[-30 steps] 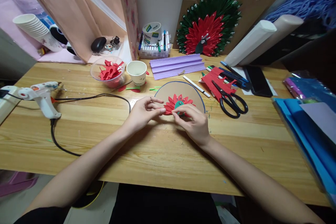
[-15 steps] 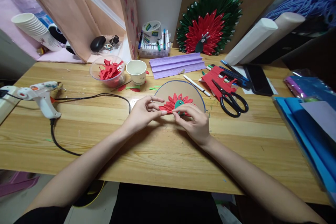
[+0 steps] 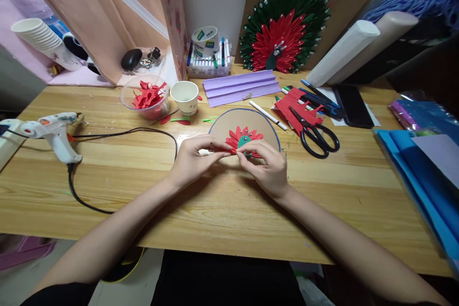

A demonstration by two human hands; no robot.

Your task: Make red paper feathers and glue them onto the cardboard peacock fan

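Observation:
A round cardboard piece [image 3: 229, 122] with a blue rim lies on the table. Red paper petals [image 3: 234, 136] fan out on it around a green paper piece [image 3: 244, 141] that carries a small shiny bead. My left hand [image 3: 197, 158] has its thumb and fingers pinched together over the petals at the left. With thumb and index finger closed, my right hand [image 3: 264, 165] pinches the near edge of the red petals, just below the green piece. The fingers hide the lower petals, so exactly what lies between the left fingertips is hard to see.
Black-handled scissors [image 3: 317, 136] rest on cut red paper [image 3: 294, 110] at the right. A white glue gun [image 3: 57, 134] with its cord lies left. Behind stand a bowl [image 3: 125, 103] of red scraps, a paper cup [image 3: 184, 98], purple crepe paper [image 3: 240, 88] and a finished red-green fan [image 3: 281, 38].
My left hand's fingers have closed from a spread pose into a pinch over the left petals. My right hand stays at nearly the same place.

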